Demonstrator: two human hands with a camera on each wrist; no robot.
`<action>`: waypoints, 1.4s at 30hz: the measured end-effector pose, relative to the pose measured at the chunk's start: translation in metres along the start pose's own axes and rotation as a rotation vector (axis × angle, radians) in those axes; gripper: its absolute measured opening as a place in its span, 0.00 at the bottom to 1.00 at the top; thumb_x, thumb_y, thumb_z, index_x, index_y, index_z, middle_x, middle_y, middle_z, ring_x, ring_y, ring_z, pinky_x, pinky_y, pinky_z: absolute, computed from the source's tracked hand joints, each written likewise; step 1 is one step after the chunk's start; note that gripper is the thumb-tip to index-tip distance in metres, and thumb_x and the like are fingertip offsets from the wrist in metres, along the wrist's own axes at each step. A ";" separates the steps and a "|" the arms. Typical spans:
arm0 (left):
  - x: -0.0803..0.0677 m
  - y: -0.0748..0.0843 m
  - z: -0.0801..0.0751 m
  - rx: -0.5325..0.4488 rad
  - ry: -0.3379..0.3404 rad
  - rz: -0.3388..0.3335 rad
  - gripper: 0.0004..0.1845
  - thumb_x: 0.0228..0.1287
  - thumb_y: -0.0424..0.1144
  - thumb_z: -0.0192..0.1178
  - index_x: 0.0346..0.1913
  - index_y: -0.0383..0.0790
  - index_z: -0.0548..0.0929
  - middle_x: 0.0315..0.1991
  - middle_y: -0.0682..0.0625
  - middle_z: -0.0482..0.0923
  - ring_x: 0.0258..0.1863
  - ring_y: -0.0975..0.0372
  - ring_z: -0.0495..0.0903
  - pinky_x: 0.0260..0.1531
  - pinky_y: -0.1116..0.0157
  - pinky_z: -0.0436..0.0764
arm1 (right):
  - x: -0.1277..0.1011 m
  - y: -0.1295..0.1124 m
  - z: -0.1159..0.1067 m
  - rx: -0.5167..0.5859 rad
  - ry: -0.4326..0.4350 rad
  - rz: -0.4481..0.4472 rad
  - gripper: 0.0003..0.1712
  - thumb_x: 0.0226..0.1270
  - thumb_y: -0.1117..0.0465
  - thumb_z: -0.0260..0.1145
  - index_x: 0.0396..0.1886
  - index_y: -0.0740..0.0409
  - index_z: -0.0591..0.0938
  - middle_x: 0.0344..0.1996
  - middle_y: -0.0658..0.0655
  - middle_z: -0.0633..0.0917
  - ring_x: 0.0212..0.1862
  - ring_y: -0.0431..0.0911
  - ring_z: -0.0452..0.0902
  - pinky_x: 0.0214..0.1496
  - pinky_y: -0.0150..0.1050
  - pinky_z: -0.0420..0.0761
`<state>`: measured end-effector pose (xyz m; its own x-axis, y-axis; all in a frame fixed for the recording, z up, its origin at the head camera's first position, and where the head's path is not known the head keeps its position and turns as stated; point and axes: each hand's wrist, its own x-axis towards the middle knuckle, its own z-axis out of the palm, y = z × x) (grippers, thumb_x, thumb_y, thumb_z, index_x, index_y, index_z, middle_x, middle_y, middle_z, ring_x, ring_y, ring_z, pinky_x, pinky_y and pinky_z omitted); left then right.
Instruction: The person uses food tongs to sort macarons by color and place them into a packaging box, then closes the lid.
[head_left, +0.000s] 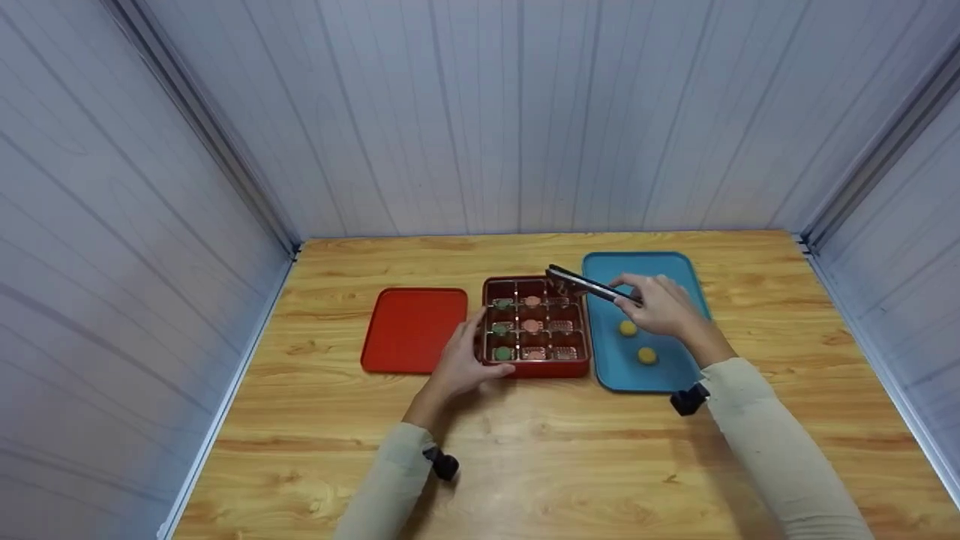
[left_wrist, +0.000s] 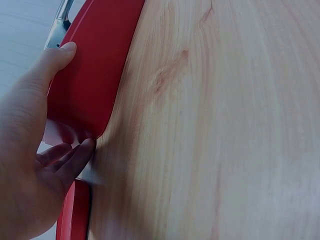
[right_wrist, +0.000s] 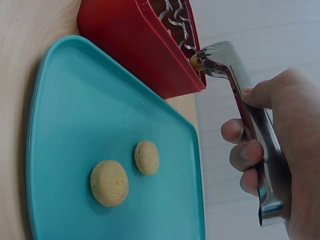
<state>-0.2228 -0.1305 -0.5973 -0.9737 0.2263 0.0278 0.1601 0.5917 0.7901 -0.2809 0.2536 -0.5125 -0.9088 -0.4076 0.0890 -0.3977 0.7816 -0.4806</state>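
A red box (head_left: 551,369) with a clear divided insert stands mid-table; green macarons (head_left: 503,352) lie in its left column and pink macarons (head_left: 532,326) in the middle one. My left hand (head_left: 459,361) holds the box by its near left corner, thumb on the front wall and fingers along the left side. Metal tongs (head_left: 592,286) are gripped in my right hand (head_left: 656,304). Their tips pinch a yellow macaron (right_wrist: 197,62) at the far right compartment, inside the box rim. Two yellow macarons (right_wrist: 109,183) lie on the blue tray (right_wrist: 75,100) under my right hand.
A flat red lid (head_left: 414,330) lies on the wooden table (head_left: 555,465) left of the box. The blue tray sits close along the box's right side. Pale panelled walls (head_left: 495,120) stand behind the table and at both sides.
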 end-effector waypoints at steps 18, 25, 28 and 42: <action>0.001 0.001 0.002 -0.003 -0.007 -0.005 0.67 0.58 0.56 0.87 0.93 0.50 0.55 0.84 0.33 0.67 0.83 0.34 0.70 0.81 0.29 0.72 | -0.012 0.000 0.004 -0.070 0.050 0.023 0.25 0.84 0.52 0.69 0.73 0.56 0.84 0.12 0.45 0.66 0.16 0.40 0.53 0.21 0.35 0.52; 0.002 0.000 0.003 0.001 -0.006 -0.001 0.67 0.57 0.56 0.87 0.93 0.49 0.56 0.86 0.33 0.65 0.84 0.33 0.68 0.81 0.29 0.71 | -0.021 -0.001 0.004 -0.059 0.065 0.029 0.27 0.82 0.51 0.71 0.74 0.56 0.84 0.12 0.45 0.68 0.16 0.40 0.55 0.21 0.35 0.54; 0.001 0.000 0.003 -0.007 -0.011 0.005 0.67 0.58 0.55 0.87 0.93 0.48 0.56 0.86 0.32 0.64 0.84 0.32 0.68 0.81 0.28 0.71 | -0.025 0.000 0.002 -0.061 0.077 0.032 0.27 0.82 0.51 0.72 0.73 0.57 0.84 0.12 0.46 0.69 0.16 0.40 0.56 0.21 0.36 0.56; 0.000 0.001 0.003 -0.002 -0.018 0.001 0.68 0.58 0.56 0.87 0.93 0.48 0.54 0.86 0.31 0.64 0.83 0.31 0.69 0.80 0.27 0.71 | -0.047 0.010 -0.005 -0.107 0.098 -0.011 0.27 0.80 0.53 0.73 0.72 0.59 0.84 0.12 0.46 0.65 0.15 0.39 0.54 0.20 0.33 0.54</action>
<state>-0.2220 -0.1277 -0.5986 -0.9705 0.2405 0.0172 0.1602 0.5899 0.7914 -0.2426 0.2833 -0.5168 -0.9102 -0.3727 0.1809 -0.4142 0.8253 -0.3838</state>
